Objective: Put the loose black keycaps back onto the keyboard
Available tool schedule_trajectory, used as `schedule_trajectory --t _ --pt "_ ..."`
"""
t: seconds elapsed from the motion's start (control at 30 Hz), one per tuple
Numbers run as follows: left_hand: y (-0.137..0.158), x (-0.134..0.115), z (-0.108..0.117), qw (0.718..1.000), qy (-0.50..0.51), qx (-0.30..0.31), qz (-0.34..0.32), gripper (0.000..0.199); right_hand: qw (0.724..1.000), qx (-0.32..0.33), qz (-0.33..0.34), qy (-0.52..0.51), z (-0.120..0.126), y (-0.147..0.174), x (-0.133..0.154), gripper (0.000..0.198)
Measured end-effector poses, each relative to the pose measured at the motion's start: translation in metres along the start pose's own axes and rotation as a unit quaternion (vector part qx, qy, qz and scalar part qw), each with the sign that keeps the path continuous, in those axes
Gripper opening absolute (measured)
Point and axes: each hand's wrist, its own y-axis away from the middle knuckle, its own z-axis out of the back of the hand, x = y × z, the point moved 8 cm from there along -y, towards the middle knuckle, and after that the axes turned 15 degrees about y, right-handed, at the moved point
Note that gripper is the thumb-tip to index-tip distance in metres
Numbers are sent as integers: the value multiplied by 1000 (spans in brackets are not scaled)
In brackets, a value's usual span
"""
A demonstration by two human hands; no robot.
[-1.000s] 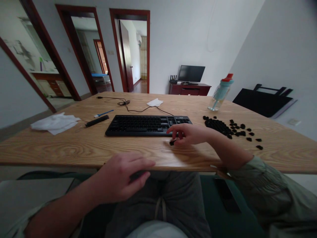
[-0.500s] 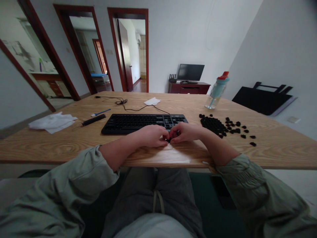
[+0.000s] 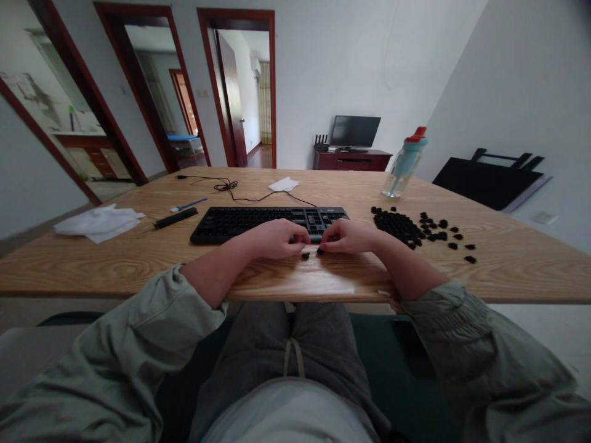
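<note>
A black keyboard (image 3: 240, 220) lies in front of me, with gaps among the keys on its right part. My right hand (image 3: 349, 236) pinches a small black keycap (image 3: 320, 251) just over the table at the keyboard's front edge. Beside it, my left hand (image 3: 282, 239) has its thumb and forefinger apart and holds nothing that I can see. Below those fingertips a second black keycap (image 3: 305, 255) rests on the wood. Both hands hide parts of the keyboard's front edge.
Many loose keycaps (image 3: 398, 226) are massed and scattered on the table (image 3: 138, 271) at right. A water bottle (image 3: 404, 165) stands behind them. At left are white tissues (image 3: 99, 224), a black stick-like tool (image 3: 176, 218) and a blue brush (image 3: 189, 205). The keyboard cable (image 3: 253, 203) trails behind.
My hands have moved apart from each other. A keycap now lies on the table under my left fingertips, and another shows between my right fingers. The view has shifted slightly.
</note>
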Motion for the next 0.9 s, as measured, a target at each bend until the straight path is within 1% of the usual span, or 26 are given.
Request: schedule_trajectory --t 0.1,0.2,0.3,0.4,0.53,0.67,0.77,0.9 --pt "3 1 -6 999 26 42 -8 32 1000 -19 7 9 1 0 0 34" --pt "3 0 -11 997 34 59 -23 32 999 -34 24 -15 3 2 1 32" --pt "2 0 -14 996 54 66 -21 32 999 -24 32 -33 1 4 1 36" --pt "2 3 -15 994 78 74 -10 35 999 -12 26 -44 -2 6 0 38" --pt "1 6 -17 993 93 77 -13 35 998 -18 30 -43 -4 6 0 39" --pt "0 4 -18 993 88 76 -15 28 998 -26 35 -47 -5 5 1 35" --pt "1 3 -14 996 63 60 -3 21 998 -27 29 -52 -6 5 1 35" --pt "1 2 -10 999 34 35 8 26 998 -28 23 -53 -5 7 0 36"
